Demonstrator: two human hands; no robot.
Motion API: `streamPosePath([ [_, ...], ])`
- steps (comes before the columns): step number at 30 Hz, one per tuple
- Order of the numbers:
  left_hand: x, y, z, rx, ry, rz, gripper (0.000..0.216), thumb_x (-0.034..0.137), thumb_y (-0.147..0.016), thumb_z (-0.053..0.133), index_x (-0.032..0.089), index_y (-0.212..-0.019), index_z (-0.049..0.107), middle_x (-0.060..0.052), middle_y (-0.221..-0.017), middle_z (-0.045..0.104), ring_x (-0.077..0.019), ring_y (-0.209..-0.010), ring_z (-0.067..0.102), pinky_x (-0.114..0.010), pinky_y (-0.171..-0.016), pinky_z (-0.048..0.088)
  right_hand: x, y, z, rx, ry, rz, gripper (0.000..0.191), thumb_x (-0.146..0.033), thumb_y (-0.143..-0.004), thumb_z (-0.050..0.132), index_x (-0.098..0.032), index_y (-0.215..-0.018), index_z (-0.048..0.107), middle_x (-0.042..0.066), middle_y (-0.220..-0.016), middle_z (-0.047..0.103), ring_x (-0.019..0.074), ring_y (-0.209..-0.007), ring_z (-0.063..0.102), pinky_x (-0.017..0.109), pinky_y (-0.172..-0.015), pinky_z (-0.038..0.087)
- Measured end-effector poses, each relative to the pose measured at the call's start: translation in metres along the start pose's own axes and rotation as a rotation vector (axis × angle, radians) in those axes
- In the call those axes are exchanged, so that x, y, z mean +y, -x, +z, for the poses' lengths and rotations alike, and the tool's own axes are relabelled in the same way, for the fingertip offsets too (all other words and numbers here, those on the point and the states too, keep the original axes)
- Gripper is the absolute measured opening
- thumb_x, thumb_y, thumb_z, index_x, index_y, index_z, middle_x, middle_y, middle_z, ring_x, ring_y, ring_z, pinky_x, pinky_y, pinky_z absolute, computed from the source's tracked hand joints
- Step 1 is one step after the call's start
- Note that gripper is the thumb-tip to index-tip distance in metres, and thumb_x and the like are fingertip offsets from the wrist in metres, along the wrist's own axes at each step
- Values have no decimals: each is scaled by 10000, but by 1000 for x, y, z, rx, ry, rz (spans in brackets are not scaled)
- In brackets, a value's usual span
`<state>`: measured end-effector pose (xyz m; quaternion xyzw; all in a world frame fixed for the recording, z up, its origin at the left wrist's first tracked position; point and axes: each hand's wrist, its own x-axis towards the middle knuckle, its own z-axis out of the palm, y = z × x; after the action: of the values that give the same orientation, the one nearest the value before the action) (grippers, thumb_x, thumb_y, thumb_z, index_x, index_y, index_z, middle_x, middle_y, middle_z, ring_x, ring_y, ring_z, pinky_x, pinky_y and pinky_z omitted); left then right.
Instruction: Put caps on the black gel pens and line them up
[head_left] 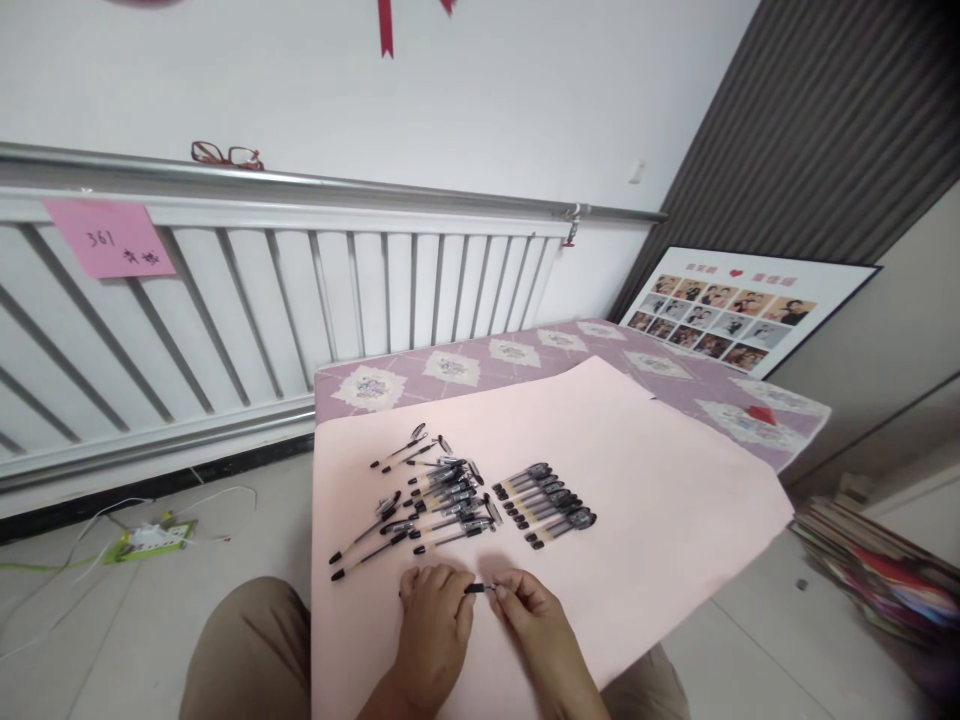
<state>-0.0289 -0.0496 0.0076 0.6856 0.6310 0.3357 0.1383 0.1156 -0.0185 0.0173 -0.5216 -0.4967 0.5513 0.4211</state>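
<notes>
My left hand (435, 625) is closed around a gel pen (474, 588), whose black grip and pale tip point right. Most of its barrel is hidden in my palm. At that tip, the thumb and fingers of my right hand (529, 610) are pinched together; what lies between them is too small to make out. Beyond my left hand is a loose pile of pens (442, 495) with black ends and caps, lying at mixed angles, some without caps on their tips. To its right, several capped pens (546, 500) lie side by side in a slanting row.
A pink sheet (645, 480) covers most of the table, over a purple patterned cloth (450, 368). Behind stands a white radiator (360, 290) with glasses (226, 155) on its pipe. A photo board (727, 310) leans at the right. A power strip (154, 538) lies on the floor.
</notes>
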Motion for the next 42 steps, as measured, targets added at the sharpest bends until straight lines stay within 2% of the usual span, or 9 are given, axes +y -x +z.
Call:
streamPosePath([
  [6, 1, 1, -1, 16, -6, 3, 228, 138, -790, 485, 270, -934, 602, 15, -889, 633, -172, -864, 535, -404, -904, 260, -6, 1, 1, -11, 71, -22, 134, -318, -650, 643, -192, -691, 630, -13, -650, 605, 154, -633, 534, 245, -605, 427],
  [12, 3, 1, -3, 21, 21, 14, 254, 117, -787, 495, 293, -926, 613, 23, -871, 623, -168, -869, 527, -419, -916, 237, -9, 3, -1, -58, 90, -32, 169, -344, -655, 644, -187, -715, 621, -8, -657, 603, 160, -644, 541, 250, -609, 435],
  [21, 5, 1, -5, 32, -21, 42, 251, 119, -796, 511, 308, -919, 622, 26, -872, 618, -165, -876, 517, -419, -933, 224, 1, 2, -7, -98, 264, -157, 150, -321, -711, 580, -189, -769, 619, 9, -700, 608, 173, -693, 550, 270, -673, 438],
  [28, 5, 2, -5, 74, -43, 96, 240, 115, -792, 509, 291, -905, 627, 21, -855, 624, -162, -857, 532, -397, -924, 244, 0, 3, -3, -71, 170, -129, 179, -364, -680, 617, -195, -695, 561, -37, -589, 504, 135, -585, 479, 230, -564, 414],
  [31, 4, 2, -5, 79, -39, 108, 246, 115, -793, 509, 294, -916, 625, 24, -854, 625, -155, -846, 539, -392, -926, 243, -3, 4, -4, -102, 179, -124, 178, -362, -690, 612, -191, -720, 571, -29, -624, 525, 139, -613, 491, 236, -593, 419],
  [35, 3, 3, -5, 85, -37, 115, 246, 119, -799, 503, 295, -917, 626, 26, -845, 625, -152, -831, 550, -402, -925, 240, -9, 6, -5, -139, 282, -149, 172, -360, -733, 570, -189, -750, 584, -9, -665, 559, 155, -657, 516, 249, -630, 426],
  [42, 2, 3, -5, 85, 10, 106, 227, 155, -829, 468, 276, -908, 644, 0, -838, 630, -163, -824, 544, -417, -921, 242, -11, 7, -2, -138, 557, -303, 139, -315, -803, 480, -213, -732, 544, 3, -686, 553, 164, -669, 535, 256, -635, 432],
])
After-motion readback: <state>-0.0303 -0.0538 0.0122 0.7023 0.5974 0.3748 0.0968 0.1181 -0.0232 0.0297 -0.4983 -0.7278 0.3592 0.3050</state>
